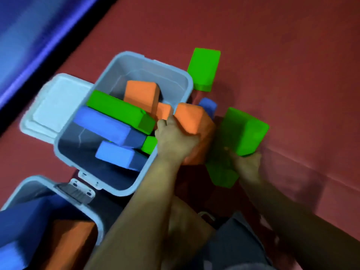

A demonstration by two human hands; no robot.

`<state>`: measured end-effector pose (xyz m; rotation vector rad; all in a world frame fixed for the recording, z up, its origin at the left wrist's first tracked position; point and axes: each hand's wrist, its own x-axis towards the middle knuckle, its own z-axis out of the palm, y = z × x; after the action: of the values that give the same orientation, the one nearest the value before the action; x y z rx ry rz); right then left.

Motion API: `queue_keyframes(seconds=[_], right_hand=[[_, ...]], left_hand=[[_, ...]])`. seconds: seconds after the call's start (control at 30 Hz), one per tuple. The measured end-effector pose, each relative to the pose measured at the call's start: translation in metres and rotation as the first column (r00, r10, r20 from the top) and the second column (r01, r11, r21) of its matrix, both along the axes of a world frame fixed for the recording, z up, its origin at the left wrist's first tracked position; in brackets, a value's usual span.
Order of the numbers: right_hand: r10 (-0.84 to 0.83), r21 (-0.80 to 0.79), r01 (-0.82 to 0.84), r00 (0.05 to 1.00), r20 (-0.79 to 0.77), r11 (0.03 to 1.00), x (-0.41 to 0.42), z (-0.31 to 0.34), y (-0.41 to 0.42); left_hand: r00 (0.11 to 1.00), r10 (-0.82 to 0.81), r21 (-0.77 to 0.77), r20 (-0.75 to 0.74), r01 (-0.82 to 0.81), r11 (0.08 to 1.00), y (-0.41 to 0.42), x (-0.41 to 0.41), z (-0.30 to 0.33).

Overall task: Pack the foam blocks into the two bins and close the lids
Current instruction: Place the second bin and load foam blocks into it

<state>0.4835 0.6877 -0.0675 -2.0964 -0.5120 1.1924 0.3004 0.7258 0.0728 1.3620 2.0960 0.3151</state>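
A grey bin [176,75] stands open on the red floor, holding several green, blue and orange foam blocks. Its white lid [58,102] hangs open on the left side. My left hand [175,141] grips an orange block [194,121] at the bin's right rim. Right of it, my right hand [246,166] holds a green block [245,131] from below. A second bin [21,189] at the lower left contains blue and orange blocks.
Loose on the floor lie a green block [204,67] behind the bin, a blue block [208,106] partly hidden by the orange one, and another green block [222,176] under my right hand. My knee [185,227] is in the foreground. A blue wall [39,26] runs along the left.
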Motion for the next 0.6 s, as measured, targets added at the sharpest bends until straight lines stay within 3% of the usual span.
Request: queue_keyframes(seconds=[0.1, 0.23, 0.3, 0.47, 0.6], right_hand=[[-0.013, 0.084, 0.005, 0.996, 0.085, 0.996, -0.010, 0.040, 0.036], [0.120, 0.247, -0.121, 0.993, 0.021, 0.961, -0.030, 0.049, 0.085], [0.145, 0.334, -0.188, 0.978, 0.151, 0.924, -0.051, 0.063, 0.103], [0.276, 0.449, -0.385, 0.916, 0.290, 0.806, -0.135, 0.156, 0.110], [0.386, 0.390, -0.611, 0.765, 0.516, 0.689, -0.192, 0.187, 0.121]], left_hand=[[1.000, 0.007, 0.172, -0.012, -0.005, 0.985, -0.002, -0.009, 0.036], [0.995, 0.097, 0.330, -0.010, -0.088, 0.940, -0.011, -0.041, 0.088], [0.991, 0.132, 0.415, -0.038, -0.104, 0.904, -0.020, -0.063, 0.111], [0.964, 0.246, 0.539, -0.103, -0.154, 0.828, -0.044, -0.132, 0.151], [0.919, 0.350, 0.579, -0.181, -0.188, 0.793, -0.069, -0.181, 0.154]])
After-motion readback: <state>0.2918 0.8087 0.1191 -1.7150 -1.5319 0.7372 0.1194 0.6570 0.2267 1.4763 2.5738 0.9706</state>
